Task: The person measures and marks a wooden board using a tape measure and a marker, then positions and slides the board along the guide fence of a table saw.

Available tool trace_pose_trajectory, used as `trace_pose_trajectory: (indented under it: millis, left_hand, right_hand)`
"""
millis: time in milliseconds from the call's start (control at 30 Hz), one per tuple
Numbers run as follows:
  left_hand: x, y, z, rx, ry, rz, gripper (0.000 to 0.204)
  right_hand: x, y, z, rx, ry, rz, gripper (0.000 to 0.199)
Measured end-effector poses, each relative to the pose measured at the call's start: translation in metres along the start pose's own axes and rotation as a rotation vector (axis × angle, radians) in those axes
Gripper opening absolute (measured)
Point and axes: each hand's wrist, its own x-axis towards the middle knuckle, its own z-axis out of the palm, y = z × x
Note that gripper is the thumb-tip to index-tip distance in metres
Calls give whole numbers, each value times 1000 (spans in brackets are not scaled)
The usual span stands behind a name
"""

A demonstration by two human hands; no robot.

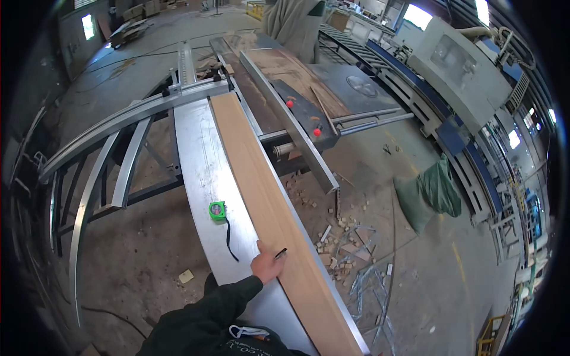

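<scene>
My left hand (268, 265) reaches in from the lower left in a dark sleeve. Its fingers are closed on a short dark pen (281, 253), and the hand rests at the left edge of a long, light brown wooden board (261, 178). That board lies lengthwise on a silvery metal sliding table (205, 160). Further up the table, left of the board, sits a green tape measure (217, 210) with a black strap trailing toward my hand. My right hand is out of view.
A metal fence (291, 121) crosses the saw table, near red knobs (317, 132). Metal rails (127, 160) extend left. Wood offcuts (341, 261) and strips litter the floor to the right, near a green sack (427, 196). A large machine (460, 74) stands far right.
</scene>
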Motion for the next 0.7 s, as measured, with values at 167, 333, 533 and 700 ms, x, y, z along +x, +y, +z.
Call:
trace_pose_trajectory:
  millis: [167, 333, 533, 700]
  left_hand:
    - [16, 17, 20, 24, -10, 67, 105]
    - [26, 34, 46, -26, -81, -18, 107]
    - [11, -34, 89, 43, -90, 223, 109]
    - [-21, 54, 80, -20, -163, -90, 108]
  right_hand:
    - [24, 0, 19, 122, -92, -49, 62]
    - [47, 17, 20, 222, -152, -3, 61]
    - [90, 10, -9, 324, -214, -15, 61]
    - [79, 38, -9, 375, -297, 109, 60]
